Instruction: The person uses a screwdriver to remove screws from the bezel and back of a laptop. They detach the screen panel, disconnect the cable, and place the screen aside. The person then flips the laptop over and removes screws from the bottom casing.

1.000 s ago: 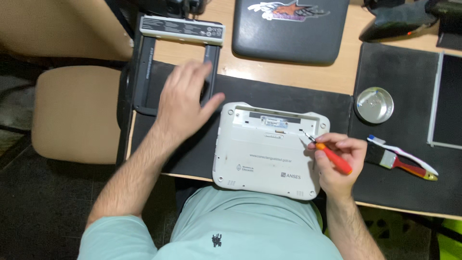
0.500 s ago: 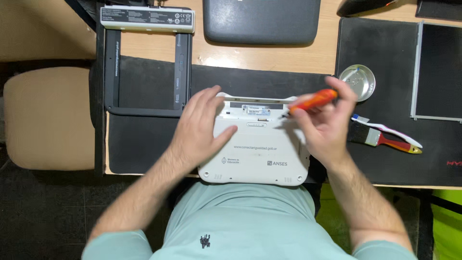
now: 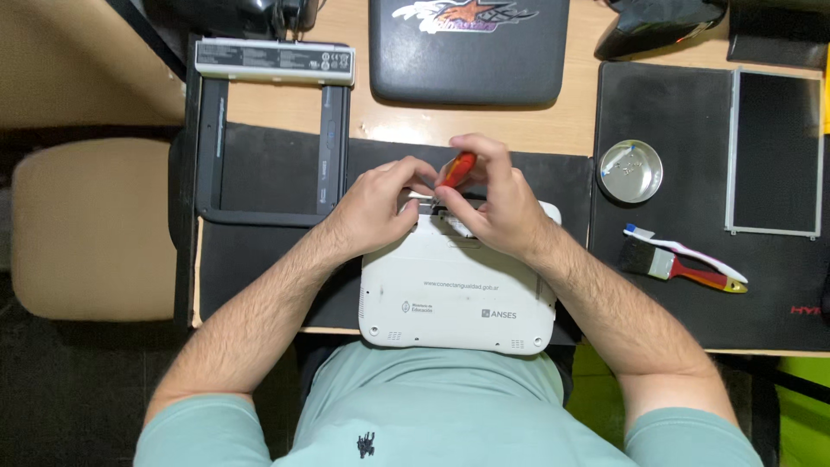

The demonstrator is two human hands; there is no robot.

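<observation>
Both hands working at the far edge of a white laptop

The right hand [image 3: 506, 207] is gripping an orange screwdriver [image 3: 456, 169] upright at the white laptop [image 3: 458, 294] while the left hand [image 3: 376, 207] is steadying beside it, touching the edge; a metal dish [image 3: 631, 171], brush [image 3: 679, 266] and black frame [image 3: 264, 147] are lying on the desk

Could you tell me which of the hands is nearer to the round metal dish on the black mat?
Right. The right hand works at the white laptop's far edge, closest to the round metal dish; the left hand sits farther away beside it.
</observation>
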